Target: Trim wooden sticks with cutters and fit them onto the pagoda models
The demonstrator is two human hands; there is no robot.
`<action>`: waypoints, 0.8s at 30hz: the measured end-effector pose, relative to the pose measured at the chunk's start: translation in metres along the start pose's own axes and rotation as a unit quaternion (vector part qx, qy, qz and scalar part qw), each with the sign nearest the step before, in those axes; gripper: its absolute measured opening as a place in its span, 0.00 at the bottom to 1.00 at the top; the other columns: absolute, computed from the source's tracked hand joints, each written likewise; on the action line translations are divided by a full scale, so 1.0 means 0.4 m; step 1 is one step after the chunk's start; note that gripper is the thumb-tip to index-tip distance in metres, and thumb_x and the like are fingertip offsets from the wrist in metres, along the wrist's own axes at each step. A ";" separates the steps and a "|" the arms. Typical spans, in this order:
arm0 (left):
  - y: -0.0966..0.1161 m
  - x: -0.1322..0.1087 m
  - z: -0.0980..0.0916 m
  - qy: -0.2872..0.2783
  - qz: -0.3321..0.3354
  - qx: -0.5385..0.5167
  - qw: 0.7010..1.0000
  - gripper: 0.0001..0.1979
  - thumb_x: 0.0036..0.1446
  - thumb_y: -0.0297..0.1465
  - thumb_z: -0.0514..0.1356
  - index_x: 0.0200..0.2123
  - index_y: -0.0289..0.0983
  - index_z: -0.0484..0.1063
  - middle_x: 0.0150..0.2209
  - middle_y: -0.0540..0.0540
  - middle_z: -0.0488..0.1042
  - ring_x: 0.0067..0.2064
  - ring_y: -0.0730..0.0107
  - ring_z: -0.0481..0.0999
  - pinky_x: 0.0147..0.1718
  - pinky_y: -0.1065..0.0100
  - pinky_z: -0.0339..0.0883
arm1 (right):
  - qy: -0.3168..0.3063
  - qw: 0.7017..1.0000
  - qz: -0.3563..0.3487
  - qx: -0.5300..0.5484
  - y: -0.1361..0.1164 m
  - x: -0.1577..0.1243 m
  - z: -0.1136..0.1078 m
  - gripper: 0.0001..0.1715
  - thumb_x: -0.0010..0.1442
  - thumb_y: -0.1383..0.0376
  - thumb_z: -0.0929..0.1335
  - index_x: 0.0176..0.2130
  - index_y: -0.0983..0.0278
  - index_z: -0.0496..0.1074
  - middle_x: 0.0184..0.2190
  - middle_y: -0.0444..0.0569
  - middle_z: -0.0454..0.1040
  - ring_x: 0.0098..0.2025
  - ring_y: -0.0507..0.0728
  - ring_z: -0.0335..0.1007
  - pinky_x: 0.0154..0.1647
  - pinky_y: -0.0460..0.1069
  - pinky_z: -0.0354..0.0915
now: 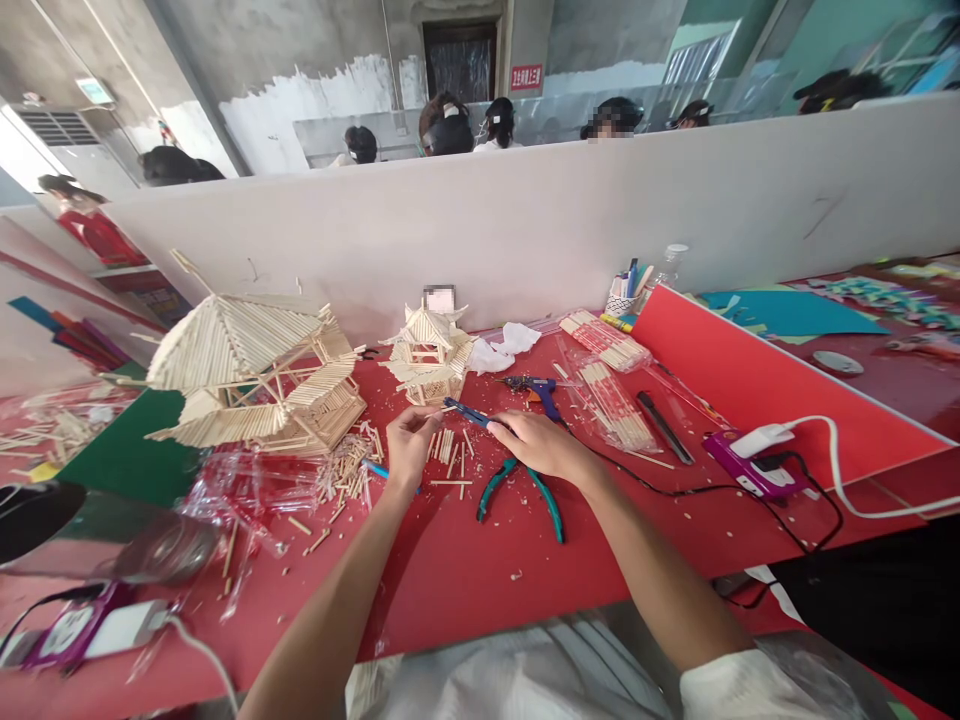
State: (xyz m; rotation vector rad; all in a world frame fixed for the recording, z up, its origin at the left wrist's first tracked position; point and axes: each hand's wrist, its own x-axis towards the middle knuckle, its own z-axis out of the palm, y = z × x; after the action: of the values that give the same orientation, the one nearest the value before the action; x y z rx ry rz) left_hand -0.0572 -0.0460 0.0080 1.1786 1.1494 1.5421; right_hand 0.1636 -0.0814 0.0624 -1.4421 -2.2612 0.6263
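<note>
My left hand (411, 448) is closed in a pinch around a thin wooden stick (442, 409). In my right hand (538, 442) is a slim dark-blue tool (469, 412), its tip against the stick; its exact kind is unclear. Just below the hands lie short cut stick pieces (448, 455) and pliers with teal handles (556, 510), spread apart. Straight ahead stands a small pavilion model built of sticks (429, 352). A larger stick pavilion (247, 345) is on the left. Beyond my right hand rests a blue glue gun (544, 395).
Packs of wooden sticks (616, 405), a black pen-like tool (666, 428) and a purple power strip (754, 472) lie at right, beside a leaning red board (772, 390). Plastic wrap (247, 490) and a clear bottle (142, 540) are at left. A white partition (525, 230) borders the table's back.
</note>
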 end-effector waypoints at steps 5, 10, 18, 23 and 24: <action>0.005 -0.003 0.004 -0.006 -0.003 -0.006 1.000 0.12 0.45 0.37 0.71 0.30 0.35 0.79 0.29 0.47 0.79 0.32 0.68 0.76 0.37 0.67 0.69 | -0.004 1.000 -0.003 -0.001 0.000 0.000 0.004 0.25 0.73 0.54 0.55 0.49 0.63 0.75 0.47 0.55 0.80 0.51 0.63 0.75 0.48 0.51 0.64; 0.002 -0.001 0.002 -0.005 -0.009 -0.006 1.000 0.12 0.44 0.36 0.71 0.30 0.35 0.79 0.29 0.47 0.79 0.32 0.69 0.75 0.37 0.67 0.69 | 0.004 1.000 -0.007 -0.005 0.001 0.002 0.008 0.27 0.73 0.52 0.55 0.49 0.63 0.75 0.48 0.55 0.80 0.51 0.63 0.75 0.49 0.50 0.64; 0.000 0.001 0.000 0.003 -0.008 -0.007 1.000 0.11 0.44 0.36 0.71 0.29 0.35 0.79 0.29 0.47 0.78 0.32 0.69 0.75 0.37 0.67 0.70 | 0.012 1.000 -0.015 -0.025 -0.001 0.000 0.003 0.28 0.74 0.52 0.54 0.44 0.63 0.75 0.41 0.53 0.80 0.44 0.60 0.76 0.42 0.49 0.62; -0.002 0.001 0.001 0.001 -0.009 -0.005 1.000 0.11 0.45 0.36 0.71 0.30 0.35 0.79 0.29 0.47 0.78 0.32 0.69 0.75 0.37 0.67 0.70 | 0.019 0.999 -0.017 -0.023 0.000 0.001 0.006 0.27 0.74 0.51 0.55 0.47 0.63 0.74 0.44 0.54 0.80 0.48 0.61 0.76 0.44 0.49 0.63; -0.002 0.001 0.001 0.000 -0.010 -0.004 1.000 0.11 0.45 0.36 0.70 0.30 0.35 0.79 0.29 0.47 0.78 0.32 0.69 0.75 0.37 0.67 0.70 | 0.019 0.999 -0.017 -0.024 0.000 0.001 0.006 0.27 0.74 0.51 0.55 0.47 0.63 0.74 0.44 0.54 0.81 0.48 0.61 0.76 0.44 0.49 0.63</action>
State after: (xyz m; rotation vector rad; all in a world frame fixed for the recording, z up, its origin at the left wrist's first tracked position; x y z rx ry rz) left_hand -0.0566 -0.0455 0.0074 1.1585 1.1497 1.5311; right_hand 0.1622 -0.0814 0.0602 -1.4223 -2.2805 0.5334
